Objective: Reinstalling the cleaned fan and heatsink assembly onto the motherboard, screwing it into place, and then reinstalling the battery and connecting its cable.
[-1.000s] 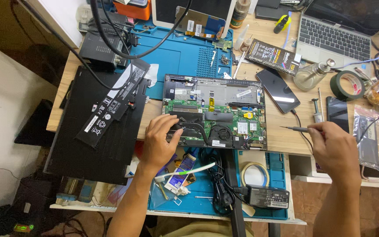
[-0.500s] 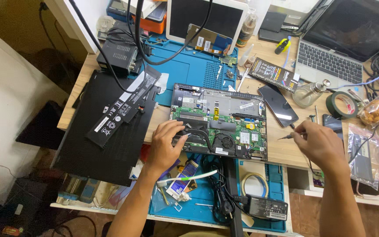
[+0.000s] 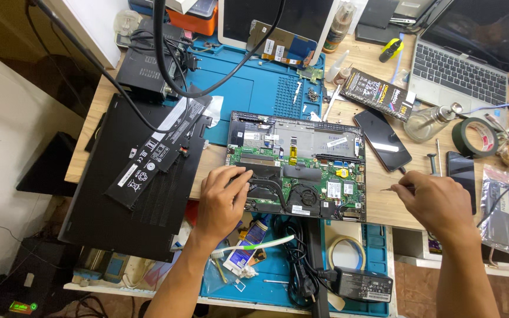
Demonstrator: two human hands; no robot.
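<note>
A wooden bench [image 3: 384,212] carries everything, with a blue work mat [image 3: 254,88] across its middle. On the left lies a black laptop bottom cover [image 3: 142,206], and a long black battery pack [image 3: 160,147] rests diagonally on top of it. An opened laptop [image 3: 298,165] sits at the centre of the bench, its green circuit board and fan exposed. The left hand [image 3: 222,200] lies flat on the laptop's near left corner, fingers [image 3: 240,176] spread loosely and gripping nothing. The right hand [image 3: 437,203] hovers just right of the laptop over the bench edge, its fingers pinched closed on a thin metal tool [image 3: 391,189] pointing toward the board. A dark phone [image 3: 382,140] lies between the laptop and a roll of dark tape [image 3: 474,136].
</note>
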